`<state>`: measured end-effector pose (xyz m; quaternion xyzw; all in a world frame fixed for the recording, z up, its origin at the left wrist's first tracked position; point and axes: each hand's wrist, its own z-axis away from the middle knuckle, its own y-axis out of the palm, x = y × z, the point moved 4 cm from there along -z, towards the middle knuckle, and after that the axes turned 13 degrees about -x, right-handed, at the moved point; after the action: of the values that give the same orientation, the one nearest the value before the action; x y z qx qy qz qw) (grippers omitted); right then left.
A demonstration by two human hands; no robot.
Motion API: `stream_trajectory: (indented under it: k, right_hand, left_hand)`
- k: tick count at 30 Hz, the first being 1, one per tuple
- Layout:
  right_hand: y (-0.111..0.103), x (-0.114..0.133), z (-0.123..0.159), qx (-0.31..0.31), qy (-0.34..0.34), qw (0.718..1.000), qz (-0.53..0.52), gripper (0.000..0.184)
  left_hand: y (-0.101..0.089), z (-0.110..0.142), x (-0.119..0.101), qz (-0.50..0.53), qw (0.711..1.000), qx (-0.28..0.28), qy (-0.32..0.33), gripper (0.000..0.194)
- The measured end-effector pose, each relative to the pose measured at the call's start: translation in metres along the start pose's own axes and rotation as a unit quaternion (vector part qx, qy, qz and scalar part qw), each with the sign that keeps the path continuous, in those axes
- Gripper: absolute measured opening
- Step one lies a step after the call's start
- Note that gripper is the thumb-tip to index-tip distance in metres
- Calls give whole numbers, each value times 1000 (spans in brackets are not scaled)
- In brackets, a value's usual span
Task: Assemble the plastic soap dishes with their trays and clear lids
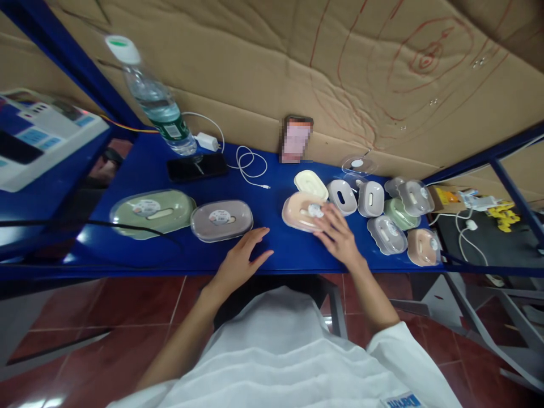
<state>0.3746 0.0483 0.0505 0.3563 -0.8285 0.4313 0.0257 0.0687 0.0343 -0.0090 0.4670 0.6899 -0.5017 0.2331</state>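
A peach oval box point(300, 214) with a clear cover and a round white label sits on the blue table in front of me. My right hand point(335, 233) rests against its right end, fingers stretched out over the edge of the cover. My left hand point(243, 255) hovers over the table's front edge, holding nothing, thumb and fingers apart. Closest to it is a grey oval box point(221, 222) with a clear cover and label. Further left lies a green oval box point(153, 214) of the same kind. Behind the peach box is a cream oval piece point(311, 185).
Several smaller boxes, such as a grey one point(371, 199) and a peach one point(424, 247), crowd the table's right end. A water bottle point(159, 107), a black phone point(198, 166), a white cable point(250, 164) and a propped phone point(296, 139) stand or lie behind.
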Motion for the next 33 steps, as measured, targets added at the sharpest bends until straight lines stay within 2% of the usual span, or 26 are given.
stream_trajectory:
  k: [4, 8, 10, 13, 18, 21, 23, 25, 29, 31, 33]
  right_hand:
    - [-19, -64, -50, -23, 36, 995, 93, 46]
    - [-15, -128, -93, 15, 30, 990, 134, 51]
    - [-8, -146, -103, 35, 22, 991, 129, 52]
    - [2, -156, -108, 43, 16, 992, 116, 51]
    - [5, -158, -108, 53, 41, 991, 115, 49]
    - [-3, -147, -102, 29, 68, 984, 160, 50]
    - [-9, -129, -89, 11, 86, 978, 191, 50]
    - [-12, -105, -66, 3, 103, 971, 216, 49]
    - [-12, -64, -12, -11, 125, 962, 242, 52]
    - [-15, -55, 10, -25, 140, 963, 228, 46]
    - [-21, -52, 26, -45, 162, 970, 177, 41]
  left_hand:
    - [-1, -2, -3, -12, 1000, 4, 1, 46]
    - [-2, -4, -7, -34, 999, -1, 17, 38]
    - [-2, -5, -9, -43, 999, 0, 26, 33]
    - [-2, -5, -9, -45, 998, 10, 31, 28]
    - [-3, -14, -13, -47, 998, 30, 38, 28]
    - [7, -36, -26, -70, 989, 94, 87, 32]
    - [21, -59, -37, -87, 976, 137, 142, 37]
    - [41, -87, -46, -108, 965, 153, 186, 42]
    - [91, -135, -51, -163, 939, 185, 242, 56]
    - [109, -147, -49, -192, 928, 199, 249, 53]
    - [116, -147, -49, -201, 923, 206, 257, 43]
